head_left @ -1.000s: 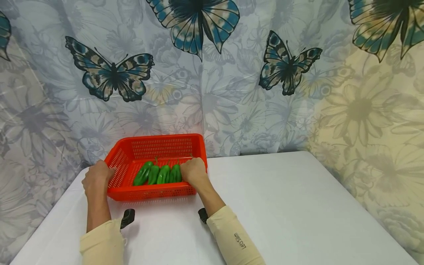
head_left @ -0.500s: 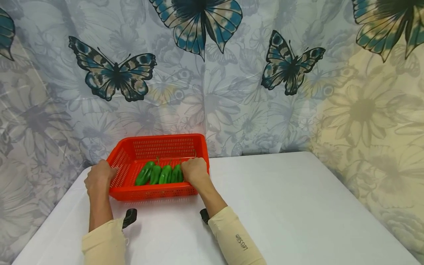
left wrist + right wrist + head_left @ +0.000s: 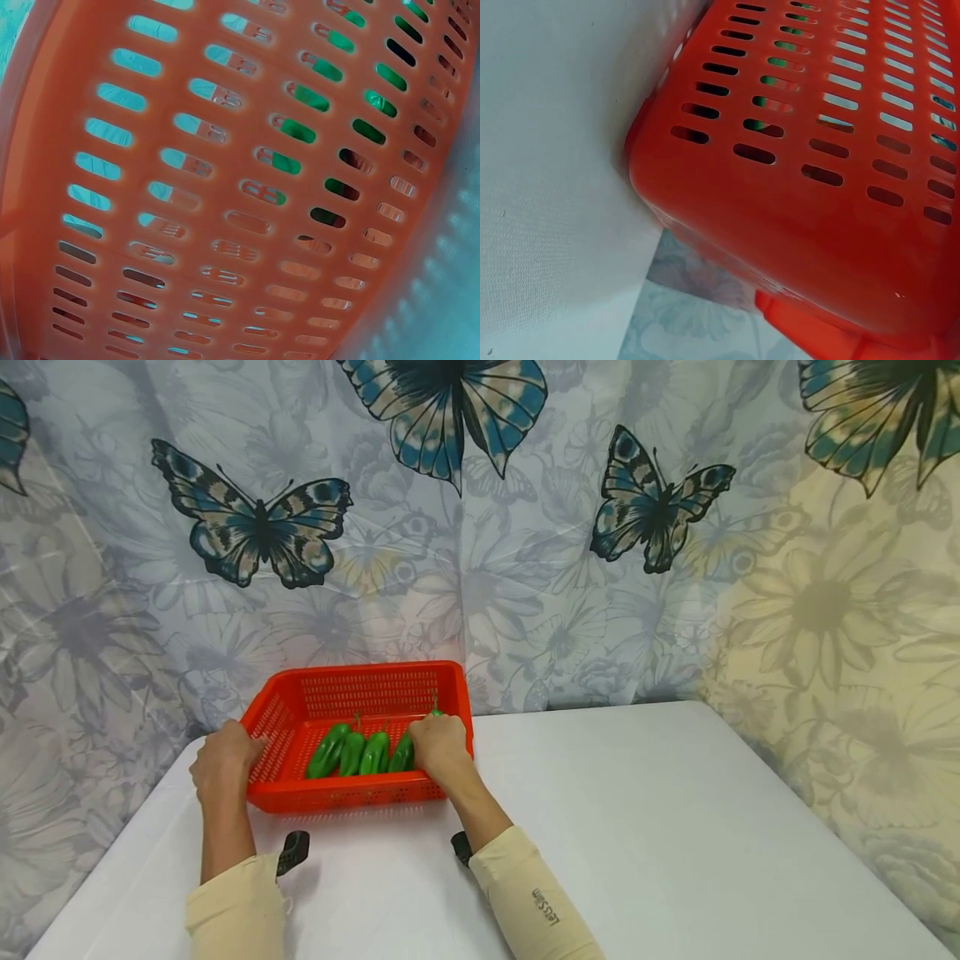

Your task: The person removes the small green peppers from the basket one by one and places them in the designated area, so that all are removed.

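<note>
A red slotted plastic basket (image 3: 352, 789) sits toward the back left of the table, with several green peppers (image 3: 327, 750) side by side inside. At its left end my left hand (image 3: 223, 762) grips the rim, thumb on the inner side. My right hand (image 3: 441, 748) is inside the right end, fingers curled on a pepper (image 3: 437, 712) whose top and stem show beyond the knuckles; the rest is hidden. A neighbouring pepper (image 3: 402, 753) leans beside that hand. Both wrist views show slotted basket walls (image 3: 187, 187), with green behind the slots and no hand visible.
The white table (image 3: 645, 827) extends right and in front of the basket. A butterfly-patterned cloth (image 3: 525, 610) hangs right behind it. Dark wrist-worn devices (image 3: 293, 852) jut inward from the forearms.
My right hand has shifted the peppers at the right end slightly; a gap now shows beside the middle pepper, and the rightmost pepper's top has come into sight. My left hand stays put.
</note>
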{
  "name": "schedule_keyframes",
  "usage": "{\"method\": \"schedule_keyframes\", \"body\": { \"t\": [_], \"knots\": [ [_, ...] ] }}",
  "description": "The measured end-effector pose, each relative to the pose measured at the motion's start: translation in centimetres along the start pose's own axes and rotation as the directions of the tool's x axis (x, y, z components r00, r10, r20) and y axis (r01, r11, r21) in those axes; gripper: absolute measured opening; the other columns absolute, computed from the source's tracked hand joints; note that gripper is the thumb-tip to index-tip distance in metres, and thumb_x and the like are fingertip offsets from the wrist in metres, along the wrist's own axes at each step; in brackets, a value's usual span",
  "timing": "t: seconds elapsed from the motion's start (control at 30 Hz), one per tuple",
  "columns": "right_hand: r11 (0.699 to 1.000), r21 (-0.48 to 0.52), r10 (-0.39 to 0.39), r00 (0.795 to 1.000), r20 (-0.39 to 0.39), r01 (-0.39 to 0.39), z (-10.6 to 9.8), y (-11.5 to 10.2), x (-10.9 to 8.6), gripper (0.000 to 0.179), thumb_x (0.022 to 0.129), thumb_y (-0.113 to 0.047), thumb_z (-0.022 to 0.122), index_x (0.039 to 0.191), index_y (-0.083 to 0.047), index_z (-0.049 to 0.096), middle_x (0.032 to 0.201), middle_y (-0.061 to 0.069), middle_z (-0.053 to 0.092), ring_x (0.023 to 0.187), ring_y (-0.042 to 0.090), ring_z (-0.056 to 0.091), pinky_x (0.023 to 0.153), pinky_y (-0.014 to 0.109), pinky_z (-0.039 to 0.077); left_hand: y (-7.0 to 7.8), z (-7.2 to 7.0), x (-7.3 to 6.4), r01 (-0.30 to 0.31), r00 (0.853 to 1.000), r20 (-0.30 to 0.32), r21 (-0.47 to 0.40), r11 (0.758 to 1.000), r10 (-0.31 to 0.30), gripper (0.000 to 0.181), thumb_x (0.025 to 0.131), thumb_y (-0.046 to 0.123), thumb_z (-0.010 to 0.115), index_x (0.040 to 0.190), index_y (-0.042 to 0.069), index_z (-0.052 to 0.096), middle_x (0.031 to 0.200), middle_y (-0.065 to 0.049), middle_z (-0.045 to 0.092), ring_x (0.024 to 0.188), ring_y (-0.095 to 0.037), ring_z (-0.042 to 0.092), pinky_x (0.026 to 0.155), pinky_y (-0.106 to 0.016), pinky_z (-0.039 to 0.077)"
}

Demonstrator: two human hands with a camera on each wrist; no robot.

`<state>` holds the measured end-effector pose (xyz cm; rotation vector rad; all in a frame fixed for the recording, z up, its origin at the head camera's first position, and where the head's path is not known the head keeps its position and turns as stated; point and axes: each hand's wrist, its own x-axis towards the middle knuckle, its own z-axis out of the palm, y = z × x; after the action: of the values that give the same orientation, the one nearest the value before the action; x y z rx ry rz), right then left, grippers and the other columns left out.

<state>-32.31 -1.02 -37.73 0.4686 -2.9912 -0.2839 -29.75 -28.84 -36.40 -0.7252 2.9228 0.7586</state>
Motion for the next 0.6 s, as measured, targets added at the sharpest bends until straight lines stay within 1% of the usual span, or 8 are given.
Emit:
{"method": "schedule_keyframes", "body": {
  "t": [0.07, 0.13, 0.23, 0.3, 0.4, 0.5, 0.53, 0.6],
  "knots": [
    [1.000, 0.018, 0.001, 1.000, 0.004, -0.001, 0.00, -0.06, 0.03, 0.006, 0.090, -0.029, 0.075, 0.094, -0.024, 0.076, 0.083, -0.003, 0.075, 0.070, 0.016, 0.068, 0.063, 0.033, 0.059, -0.03, -0.07, 0.06, 0.005, 1.000, 0.004, 0.003, 1.000, -0.005, 0.051, 0.104, 0.024, 0.053, 0.132, -0.018, 0.048, 0.098, -0.030, 0.065, 0.083, -0.038, 0.067, 0.071, -0.047, 0.054],
    [0.999, 0.035, 0.008, 1.000, 0.007, -0.008, 0.02, -0.15, 0.06, 0.017, 0.088, -0.036, 0.078, 0.101, -0.025, 0.074, 0.082, -0.003, 0.075, 0.070, 0.016, 0.068, 0.061, 0.032, 0.057, -0.13, -0.07, 0.14, 0.007, 1.000, 0.008, 0.005, 1.000, -0.007, 0.051, 0.104, 0.024, 0.053, 0.132, -0.018, 0.048, 0.098, -0.030, 0.065, 0.081, -0.038, 0.068, 0.070, -0.047, 0.055],
    [0.998, 0.051, 0.021, 0.999, 0.029, -0.023, 0.09, -0.31, 0.02, 0.037, 0.086, -0.044, 0.080, 0.119, -0.029, 0.069, 0.082, -0.003, 0.074, 0.070, 0.017, 0.070, 0.058, 0.031, 0.056, -0.28, -0.07, 0.21, 0.007, 1.000, 0.011, -0.002, 1.000, -0.007, 0.051, 0.104, 0.024, 0.053, 0.132, -0.018, 0.048, 0.099, -0.031, 0.065, 0.081, -0.037, 0.067, 0.070, -0.047, 0.055],
    [0.997, 0.062, 0.038, 0.998, 0.048, -0.041, 0.17, -0.42, 0.00, 0.045, 0.087, -0.044, 0.079, 0.127, -0.030, 0.066, 0.081, -0.002, 0.073, 0.071, 0.018, 0.070, 0.057, 0.030, 0.054, -0.40, 0.01, 0.22, 0.003, 1.000, 0.017, -0.003, 1.000, -0.003, 0.051, 0.104, 0.024, 0.054, 0.132, -0.018, 0.048, 0.099, -0.031, 0.064, 0.081, -0.038, 0.067, 0.070, -0.047, 0.054],
    [0.996, 0.065, 0.061, 0.996, 0.069, -0.066, 0.23, -0.51, -0.02, 0.050, 0.087, -0.045, 0.078, 0.132, -0.030, 0.061, 0.083, -0.002, 0.073, 0.071, 0.018, 0.069, 0.056, 0.030, 0.052, -0.39, 0.08, 0.10, -0.004, 1.000, 0.017, -0.006, 1.000, 0.004, 0.050, 0.104, 0.024, 0.054, 0.131, -0.018, 0.047, 0.097, -0.030, 0.063, 0.081, -0.038, 0.066, 0.069, -0.046, 0.053],
    [0.996, 0.042, 0.073, 0.994, 0.086, -0.077, 0.05, -0.53, 0.08, 0.057, 0.089, -0.046, 0.076, 0.142, -0.036, 0.058, 0.089, -0.003, 0.075, 0.074, 0.016, 0.068, 0.056, 0.029, 0.051, -0.24, 0.08, 0.06, -0.013, 1.000, 0.003, -0.002, 1.000, 0.013, 0.051, 0.104, 0.025, 0.054, 0.132, -0.017, 0.047, 0.099, -0.031, 0.063, 0.081, -0.038, 0.066, 0.068, -0.046, 0.053],
    [0.997, 0.032, 0.072, 0.993, 0.089, -0.075, -0.02, -0.51, 0.09, 0.053, 0.090, -0.046, 0.075, 0.140, -0.037, 0.060, 0.091, -0.003, 0.076, 0.076, 0.016, 0.069, 0.057, 0.029, 0.051, -0.17, 0.07, 0.03, -0.014, 1.000, 0.000, -0.005, 1.000, 0.014, 0.051, 0.104, 0.025, 0.053, 0.132, -0.017, 0.046, 0.100, -0.031, 0.063, 0.082, -0.039, 0.066, 0.068, -0.047, 0.053],
    [0.997, 0.021, 0.071, 0.993, 0.095, -0.073, -0.08, -0.42, 0.07, 0.035, 0.091, -0.044, 0.073, 0.124, -0.033, 0.071, 0.086, -0.004, 0.073, 0.075, 0.015, 0.067, 0.057, 0.029, 0.050, -0.07, 0.06, 0.01, -0.015, 1.000, 0.002, -0.008, 1.000, 0.015, 0.052, 0.104, 0.025, 0.053, 0.133, -0.017, 0.046, 0.102, -0.032, 0.062, 0.083, -0.040, 0.065, 0.069, -0.047, 0.052]
  ]
}}
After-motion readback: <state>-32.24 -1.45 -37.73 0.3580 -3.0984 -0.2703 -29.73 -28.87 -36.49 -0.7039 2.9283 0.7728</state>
